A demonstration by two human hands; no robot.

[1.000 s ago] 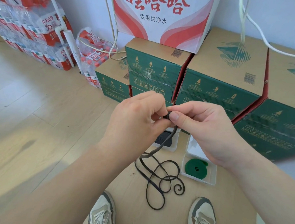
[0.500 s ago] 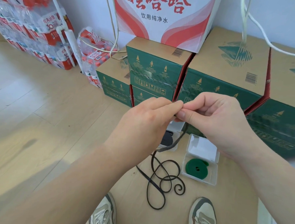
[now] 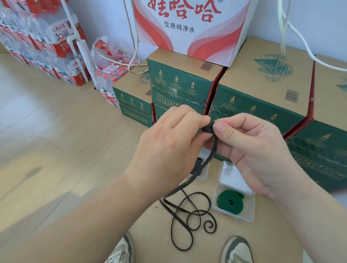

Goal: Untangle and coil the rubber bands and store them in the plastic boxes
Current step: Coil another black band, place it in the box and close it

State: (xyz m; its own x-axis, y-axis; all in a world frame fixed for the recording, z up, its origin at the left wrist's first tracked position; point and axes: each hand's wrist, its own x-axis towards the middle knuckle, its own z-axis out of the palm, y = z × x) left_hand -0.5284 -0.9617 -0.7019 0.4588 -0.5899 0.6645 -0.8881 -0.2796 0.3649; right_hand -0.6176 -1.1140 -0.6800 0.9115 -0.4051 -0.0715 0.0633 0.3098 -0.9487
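Both the left hand (image 3: 168,149) and the right hand (image 3: 253,152) pinch the rolled start of the black band (image 3: 208,128) in their fingers (image 3: 220,131), equally close to it. Its tail hangs down and leftward to loose loops on the floor, left of the plastic box (image 3: 251,206). Half a second ago the fingertips hid the roll; now it shows.

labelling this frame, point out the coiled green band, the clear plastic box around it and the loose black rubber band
coiled green band (image 3: 222,200): head view, windings left of its centre hole
clear plastic box (image 3: 248,208): head view, bare floor right of the coil
loose black rubber band (image 3: 207,128): head view, rolled-up top end
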